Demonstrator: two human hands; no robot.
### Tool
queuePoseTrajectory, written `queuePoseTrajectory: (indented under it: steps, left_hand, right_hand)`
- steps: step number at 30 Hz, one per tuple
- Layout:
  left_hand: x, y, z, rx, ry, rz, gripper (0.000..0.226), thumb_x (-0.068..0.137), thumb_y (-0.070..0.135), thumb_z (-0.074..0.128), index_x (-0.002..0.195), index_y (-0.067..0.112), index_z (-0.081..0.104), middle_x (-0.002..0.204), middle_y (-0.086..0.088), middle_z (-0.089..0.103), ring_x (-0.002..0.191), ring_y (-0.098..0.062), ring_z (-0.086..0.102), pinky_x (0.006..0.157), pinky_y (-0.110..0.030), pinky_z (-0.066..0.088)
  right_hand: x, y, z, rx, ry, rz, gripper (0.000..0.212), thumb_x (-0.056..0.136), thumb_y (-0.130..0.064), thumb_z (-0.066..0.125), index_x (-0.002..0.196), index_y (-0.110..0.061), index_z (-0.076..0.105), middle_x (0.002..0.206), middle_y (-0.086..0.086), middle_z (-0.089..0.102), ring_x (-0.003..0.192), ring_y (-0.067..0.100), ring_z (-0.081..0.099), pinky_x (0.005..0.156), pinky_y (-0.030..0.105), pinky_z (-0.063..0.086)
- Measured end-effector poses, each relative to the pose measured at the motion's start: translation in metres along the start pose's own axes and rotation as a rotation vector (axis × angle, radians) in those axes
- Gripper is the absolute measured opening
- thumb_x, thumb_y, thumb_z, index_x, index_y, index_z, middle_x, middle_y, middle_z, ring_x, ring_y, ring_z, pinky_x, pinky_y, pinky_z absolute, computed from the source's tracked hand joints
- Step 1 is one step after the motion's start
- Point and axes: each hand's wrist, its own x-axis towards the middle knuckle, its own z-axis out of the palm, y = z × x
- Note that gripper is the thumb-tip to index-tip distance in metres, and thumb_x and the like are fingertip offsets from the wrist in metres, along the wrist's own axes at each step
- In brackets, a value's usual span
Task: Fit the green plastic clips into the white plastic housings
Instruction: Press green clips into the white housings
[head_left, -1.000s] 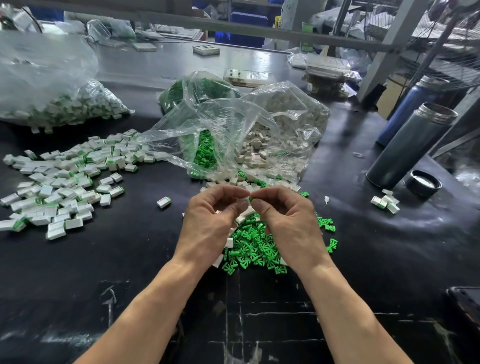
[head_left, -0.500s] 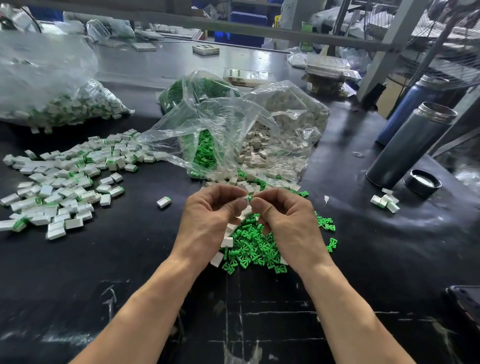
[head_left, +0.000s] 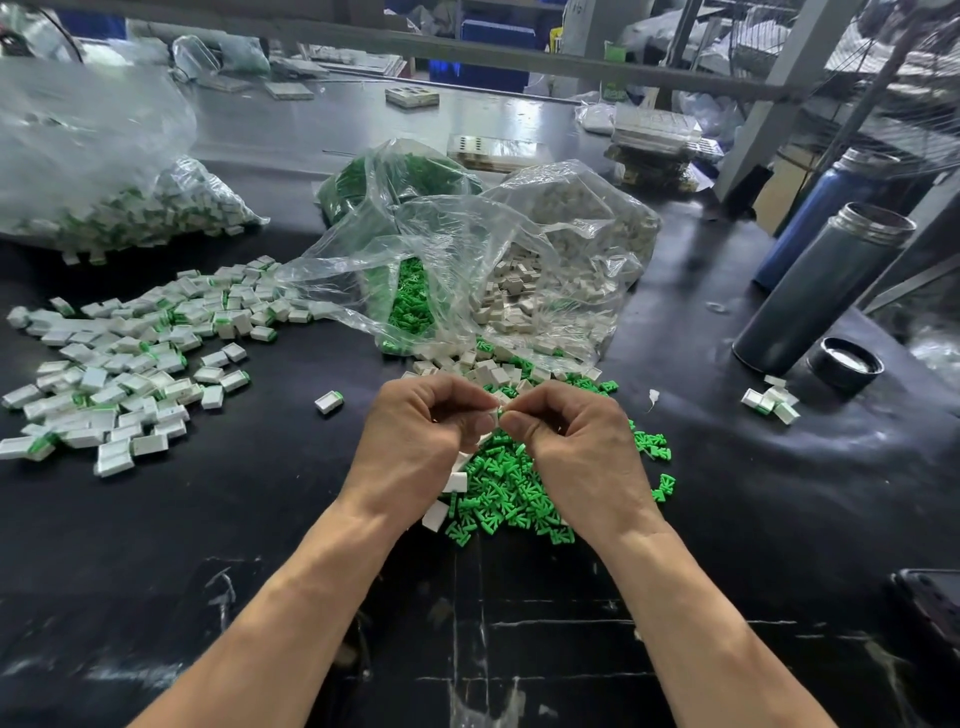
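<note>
My left hand (head_left: 415, 441) and my right hand (head_left: 576, 447) meet fingertip to fingertip above the table's middle. Between them they pinch a small white housing (head_left: 497, 407), mostly hidden by fingers; whether a green clip sits in it I cannot tell. Below the hands lies a pile of loose green clips (head_left: 509, 493) with a few white housings (head_left: 435, 514) at its left edge. More empty white housings (head_left: 498, 371) spill just beyond the hands. A spread of assembled white-and-green pieces (head_left: 130, 374) covers the left side.
Open clear bags of green clips (head_left: 410, 301) and white housings (head_left: 524, 291) stand behind the hands. A big bag of finished pieces (head_left: 119, 202) sits far left. A grey flask (head_left: 821, 291), its cap (head_left: 844, 364), a blue bottle (head_left: 821, 208) and a few pieces (head_left: 771, 402) are at the right.
Both hands stayed almost in place, with the fingertips working closer together on the small piece. The rest of the table is unchanged.
</note>
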Motion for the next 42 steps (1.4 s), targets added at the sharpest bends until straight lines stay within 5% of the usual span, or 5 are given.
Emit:
queuePoseTrajectory:
  steps: [13, 19, 26, 36, 42]
  left_hand:
    - [-0.0009, 0.0033, -0.0004, 0.075, -0.018, 0.04, 0.028, 0.081, -0.008, 0.076, 0.08, 0.02, 0.08, 0.073, 0.0, 0.075, 0.062, -0.01, 0.066, 0.06, -0.021, 0.056]
    - [-0.0005, 0.0047, -0.0025, 0.113, -0.048, 0.06, 0.024, 0.079, -0.005, 0.08, 0.08, 0.018, 0.081, 0.069, 0.009, 0.073, 0.059, -0.003, 0.063, 0.058, -0.018, 0.051]
    - [0.001, 0.002, 0.0016, -0.024, 0.009, 0.017, 0.026, 0.084, -0.009, 0.073, 0.081, 0.015, 0.081, 0.073, -0.021, 0.072, 0.06, -0.018, 0.062, 0.06, -0.032, 0.056]
    - [-0.0001, -0.0028, 0.0045, -0.072, 0.019, 0.001, 0.03, 0.084, -0.009, 0.074, 0.079, 0.02, 0.082, 0.07, -0.007, 0.074, 0.058, -0.013, 0.066, 0.057, -0.023, 0.056]
    - [0.001, -0.0039, 0.0039, -0.075, 0.01, -0.022, 0.03, 0.085, -0.008, 0.074, 0.078, 0.02, 0.081, 0.072, -0.005, 0.076, 0.06, -0.013, 0.068, 0.058, -0.023, 0.056]
  right_hand:
    - [-0.004, -0.004, -0.0018, -0.078, 0.011, 0.02, 0.011, 0.09, -0.016, 0.078, 0.082, -0.024, 0.077, 0.078, -0.007, 0.073, 0.076, 0.013, 0.068, 0.073, 0.037, 0.057]
    - [-0.0048, -0.0036, -0.0003, -0.08, -0.017, 0.006, 0.011, 0.089, -0.014, 0.079, 0.082, -0.023, 0.078, 0.075, -0.008, 0.073, 0.072, 0.011, 0.067, 0.068, 0.033, 0.056]
    - [-0.0026, -0.0087, -0.0019, 0.2, -0.023, 0.136, 0.016, 0.088, -0.012, 0.08, 0.081, -0.026, 0.081, 0.072, 0.013, 0.071, 0.055, 0.01, 0.053, 0.054, 0.03, 0.049]
    - [-0.0025, -0.0052, -0.0043, 0.302, -0.04, 0.214, 0.01, 0.087, -0.009, 0.08, 0.08, -0.016, 0.081, 0.068, 0.005, 0.072, 0.053, 0.009, 0.056, 0.052, 0.024, 0.051]
    - [-0.0037, -0.0042, 0.0026, 0.288, -0.011, 0.191, 0.013, 0.089, -0.008, 0.078, 0.079, -0.015, 0.08, 0.07, 0.018, 0.069, 0.054, 0.012, 0.054, 0.051, 0.026, 0.049]
